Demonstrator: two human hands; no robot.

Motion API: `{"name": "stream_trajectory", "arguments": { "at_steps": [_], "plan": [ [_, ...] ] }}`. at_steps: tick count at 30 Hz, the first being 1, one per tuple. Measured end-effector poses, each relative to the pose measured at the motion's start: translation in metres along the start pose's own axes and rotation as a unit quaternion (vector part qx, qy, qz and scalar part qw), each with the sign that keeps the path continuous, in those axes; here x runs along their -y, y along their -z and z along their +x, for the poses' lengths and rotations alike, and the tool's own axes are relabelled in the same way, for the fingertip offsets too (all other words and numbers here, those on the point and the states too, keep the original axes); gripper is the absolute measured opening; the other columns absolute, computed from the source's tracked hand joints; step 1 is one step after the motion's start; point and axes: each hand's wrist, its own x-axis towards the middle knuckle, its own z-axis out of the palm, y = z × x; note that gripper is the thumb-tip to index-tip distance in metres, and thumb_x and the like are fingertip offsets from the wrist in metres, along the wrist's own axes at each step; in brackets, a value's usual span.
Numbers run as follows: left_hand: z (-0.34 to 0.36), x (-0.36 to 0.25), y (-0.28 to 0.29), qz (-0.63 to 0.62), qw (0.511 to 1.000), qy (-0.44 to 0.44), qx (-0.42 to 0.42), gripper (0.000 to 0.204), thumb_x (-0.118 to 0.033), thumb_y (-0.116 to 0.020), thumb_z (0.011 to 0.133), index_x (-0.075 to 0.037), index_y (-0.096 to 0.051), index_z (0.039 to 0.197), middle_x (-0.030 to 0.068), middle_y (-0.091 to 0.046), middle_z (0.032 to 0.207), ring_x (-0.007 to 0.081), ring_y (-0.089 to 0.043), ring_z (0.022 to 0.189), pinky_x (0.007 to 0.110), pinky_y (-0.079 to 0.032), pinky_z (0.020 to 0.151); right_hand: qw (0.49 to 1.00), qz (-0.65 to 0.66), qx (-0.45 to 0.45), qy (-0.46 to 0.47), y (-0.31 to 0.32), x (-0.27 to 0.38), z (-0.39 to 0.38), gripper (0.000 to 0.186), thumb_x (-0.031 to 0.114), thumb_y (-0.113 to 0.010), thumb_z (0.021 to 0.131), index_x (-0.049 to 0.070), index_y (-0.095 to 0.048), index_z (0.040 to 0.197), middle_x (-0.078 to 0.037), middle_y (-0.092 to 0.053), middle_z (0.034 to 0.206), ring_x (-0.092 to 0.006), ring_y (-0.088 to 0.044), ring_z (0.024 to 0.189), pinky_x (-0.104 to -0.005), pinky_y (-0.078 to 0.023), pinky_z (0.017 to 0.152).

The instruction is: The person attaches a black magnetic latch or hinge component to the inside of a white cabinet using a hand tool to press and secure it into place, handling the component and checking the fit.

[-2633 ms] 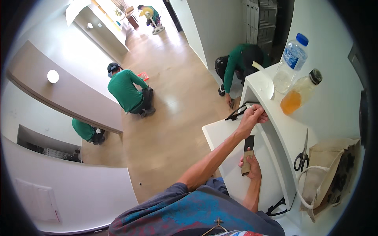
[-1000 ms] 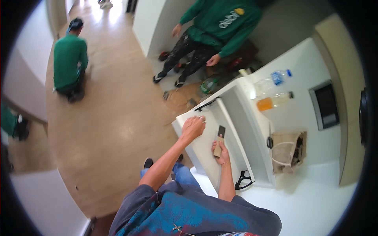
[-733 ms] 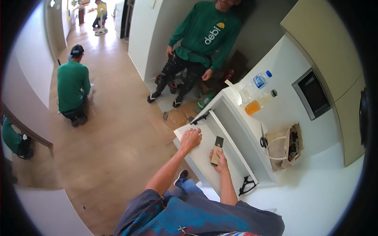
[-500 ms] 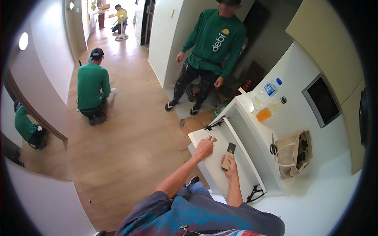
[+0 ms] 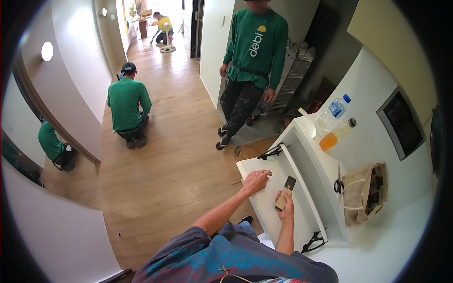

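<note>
My left hand (image 5: 256, 180) rests over the white fold-down flap (image 5: 266, 207) of a white cabinet, fingers curled on something too small to make out. My right hand (image 5: 286, 207) grips a tan bar with a dark end (image 5: 289, 185) over that flap. Black hinged stays (image 5: 270, 152) join the flap's sides to the cabinet (image 5: 311, 158). On the cabinet's top stand a water bottle with a blue cap (image 5: 330, 118) and a bottle of orange liquid (image 5: 334, 137). Black-handled scissors (image 5: 338, 185) lie beside a beige bag (image 5: 361, 193).
A person (image 5: 255, 56) in green stands beyond the cabinet, near a folded ladder (image 5: 295, 75). Another (image 5: 127, 106) kneels on the wooden corridor floor (image 5: 165, 179); a farther one (image 5: 164, 26) works by a white stand (image 5: 167, 47). A mirror (image 5: 61, 155) lines the left wall.
The person beside the cabinet has risen from crouching to standing. My left hand has moved from the cabinet's top edge down to the flap; my right still holds the bar.
</note>
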Motion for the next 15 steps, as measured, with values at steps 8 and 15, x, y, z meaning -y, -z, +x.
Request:
{"name": "stream_trajectory", "arguments": {
  "at_steps": [8, 15],
  "plan": [
    [0.002, 0.005, 0.004, 0.031, 0.999, 0.003, 0.025, 0.026, -0.012, -0.05, 0.09, -0.016, -0.067, 0.111, 0.0115, -0.069, 0.104, 0.0333, -0.069, 0.087, 0.045, -0.052, 0.079, 0.999, 0.015, 0.01, -0.042, -0.006, 0.003, 0.003, 0.041, 0.017, -0.056, 0.1, 0.024, -0.049, 0.14, -0.007, -0.062, 0.108, -0.0158, -0.062, 0.093, -0.0317, -0.056, 0.079],
    [0.0, 0.002, 0.003, 0.048, 0.997, -0.004, 0.059, 0.034, -0.009, -0.046, 0.088, -0.018, -0.066, 0.114, 0.0122, -0.07, 0.099, 0.0338, -0.069, 0.081, 0.046, -0.053, 0.077, 0.996, -0.052, 0.014, -0.071, -0.019, 0.014, 0.006, 0.042, 0.013, -0.053, 0.1, 0.02, -0.046, 0.141, -0.009, -0.062, 0.104, -0.0172, -0.063, 0.091, -0.0328, -0.057, 0.077]
  ]
}}
